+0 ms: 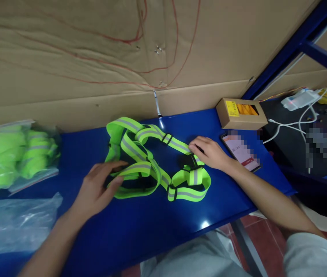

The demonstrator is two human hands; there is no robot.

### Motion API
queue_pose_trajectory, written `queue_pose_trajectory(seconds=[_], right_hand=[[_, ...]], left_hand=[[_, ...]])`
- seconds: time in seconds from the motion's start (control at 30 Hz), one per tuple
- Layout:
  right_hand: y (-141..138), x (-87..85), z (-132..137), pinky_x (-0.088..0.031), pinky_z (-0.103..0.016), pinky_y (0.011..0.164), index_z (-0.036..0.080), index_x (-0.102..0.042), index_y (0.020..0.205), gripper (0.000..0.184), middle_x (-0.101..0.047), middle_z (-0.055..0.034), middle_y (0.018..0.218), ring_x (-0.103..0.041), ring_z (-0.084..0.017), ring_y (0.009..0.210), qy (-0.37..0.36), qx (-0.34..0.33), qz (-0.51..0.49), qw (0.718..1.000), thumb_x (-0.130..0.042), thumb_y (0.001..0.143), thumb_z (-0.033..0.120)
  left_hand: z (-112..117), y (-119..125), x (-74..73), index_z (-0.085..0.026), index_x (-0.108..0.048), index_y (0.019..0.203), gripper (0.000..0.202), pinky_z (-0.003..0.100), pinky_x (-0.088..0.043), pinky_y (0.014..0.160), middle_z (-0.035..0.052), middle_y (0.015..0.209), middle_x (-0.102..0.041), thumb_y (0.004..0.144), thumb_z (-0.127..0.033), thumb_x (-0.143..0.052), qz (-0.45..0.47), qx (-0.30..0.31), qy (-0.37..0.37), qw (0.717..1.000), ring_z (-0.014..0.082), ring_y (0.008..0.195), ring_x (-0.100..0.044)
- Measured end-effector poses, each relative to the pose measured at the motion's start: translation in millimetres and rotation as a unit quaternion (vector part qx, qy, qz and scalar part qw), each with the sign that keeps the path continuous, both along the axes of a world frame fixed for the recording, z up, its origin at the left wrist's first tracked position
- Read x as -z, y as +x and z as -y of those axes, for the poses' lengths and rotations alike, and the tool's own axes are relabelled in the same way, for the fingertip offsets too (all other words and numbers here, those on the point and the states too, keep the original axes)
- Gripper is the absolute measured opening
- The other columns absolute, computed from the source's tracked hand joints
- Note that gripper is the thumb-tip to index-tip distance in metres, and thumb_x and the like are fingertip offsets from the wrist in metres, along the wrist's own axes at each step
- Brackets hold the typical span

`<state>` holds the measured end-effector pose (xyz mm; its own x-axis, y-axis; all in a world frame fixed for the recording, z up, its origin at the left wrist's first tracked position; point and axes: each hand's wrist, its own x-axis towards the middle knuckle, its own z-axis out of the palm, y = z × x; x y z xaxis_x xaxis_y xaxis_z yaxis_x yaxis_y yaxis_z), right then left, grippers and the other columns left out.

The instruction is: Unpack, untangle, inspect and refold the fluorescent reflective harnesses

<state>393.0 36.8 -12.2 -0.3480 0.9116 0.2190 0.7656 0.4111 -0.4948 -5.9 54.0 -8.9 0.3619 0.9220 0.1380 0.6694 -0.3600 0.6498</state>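
A neon yellow-green reflective harness (140, 169) of looped elastic straps with grey stripes and black sliders lies loosely tangled on the blue table. At its left loops is my left hand (98, 188), thumb and fingers apart, the fingertips reaching over a strap. My right hand (209, 152) rests at the harness's right side, with curled fingers closed on a strap beside a black buckle (190, 161). The undersides of the right fingers are hidden.
Clear bags with more neon straps (36, 154) lie at left, above an empty-looking plastic bag (16, 223). On the right are a phone (239, 148) showing a timer and a cardboard box (241, 121). A pen-like item (157, 105) leans against the cardboard wall (94, 57).
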Motion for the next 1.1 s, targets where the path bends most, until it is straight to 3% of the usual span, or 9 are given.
queue_pose_trajectory(seconds=[0.13, 0.23, 0.37, 0.53, 0.67, 0.87, 1.1], right_hand=[[3.3, -4.5, 5.9, -0.044, -0.034, 0.074, 0.021, -0.064, 0.082, 0.049, -0.070, -0.0055, 0.079, -0.063, -0.019, 0.072, 0.052, 0.010, 0.003, 0.999, -0.035, 0.113, 0.045], [3.5, -7.4, 12.9, -0.041, -0.033, 0.065, 0.022, -0.058, 0.070, 0.057, -0.062, -0.0028, 0.062, -0.056, -0.016, 0.058, 0.084, 0.036, -0.023, 0.996, -0.030, 0.113, 0.046], [0.5, -9.5, 18.5, -0.039, -0.033, 0.061, 0.023, -0.051, 0.063, 0.060, -0.058, -0.0022, 0.055, -0.050, -0.015, 0.052, 0.097, 0.025, -0.032, 0.994, -0.029, 0.113, 0.048], [-2.5, -6.0, 16.1, -0.037, -0.032, 0.058, 0.022, -0.048, 0.061, 0.061, -0.055, -0.0011, 0.053, -0.048, -0.014, 0.049, 0.105, 0.015, -0.038, 0.994, -0.029, 0.113, 0.048], [-1.1, -0.9, 11.1, -0.037, -0.030, 0.057, 0.022, -0.051, 0.060, 0.063, -0.056, -0.0009, 0.052, -0.052, -0.013, 0.049, 0.121, 0.032, -0.041, 0.991, -0.031, 0.112, 0.050], [9.8, -7.6, 6.1, -0.033, -0.030, 0.054, 0.021, -0.049, 0.056, 0.062, -0.050, -0.0003, 0.048, -0.048, -0.013, 0.046, 0.172, 0.113, -0.057, 0.977, -0.039, 0.110, 0.050], [29.2, -19.0, 2.9, -0.036, -0.028, 0.054, 0.021, -0.055, 0.059, 0.060, -0.056, 0.0002, 0.051, -0.054, -0.012, 0.048, 0.213, 0.246, -0.094, 0.941, -0.044, 0.110, 0.051]], left_hand=[[0.1, -2.3, -6.5, -0.051, -0.078, 0.117, 0.056, 0.050, -0.056, 0.088, -0.0071, 0.113, -0.081, 0.091, -0.077, -0.036, 0.019, 0.086, -0.092, 0.992, 0.0354, 0.099, -0.074], [3.3, 2.3, -8.8, -0.041, -0.079, 0.114, 0.056, 0.045, -0.057, 0.090, -0.0011, 0.112, -0.081, 0.099, -0.068, -0.032, -0.020, 0.104, -0.116, 0.988, 0.0318, 0.099, -0.076], [7.0, 12.1, -4.8, -0.039, -0.069, 0.132, 0.041, 0.043, -0.055, 0.101, 0.0002, 0.124, -0.078, 0.100, -0.055, -0.049, -0.071, 0.089, -0.055, 0.992, 0.0294, 0.112, -0.074], [7.6, 17.7, 6.4, -0.038, -0.053, 0.151, 0.054, 0.053, -0.049, 0.110, 0.0094, 0.145, -0.063, 0.099, -0.052, -0.057, -0.100, 0.092, 0.079, 0.988, 0.0358, 0.136, -0.060], [7.1, 17.0, 12.9, -0.035, -0.043, 0.158, 0.058, 0.055, -0.047, 0.110, 0.0130, 0.157, -0.051, 0.103, -0.048, -0.055, -0.137, 0.119, 0.133, 0.974, 0.0373, 0.142, -0.054], [4.5, 10.3, 6.6, -0.026, -0.058, 0.148, 0.045, 0.054, -0.046, 0.106, 0.0144, 0.156, -0.055, 0.108, -0.041, -0.045, -0.204, 0.096, 0.167, 0.960, 0.0376, 0.138, -0.057], [-1.7, -10.2, -3.4, -0.026, -0.072, 0.124, 0.035, 0.062, -0.037, 0.112, 0.0086, 0.129, -0.074, 0.106, -0.031, -0.043, -0.204, 0.052, 0.188, 0.959, 0.0354, 0.121, -0.068]])
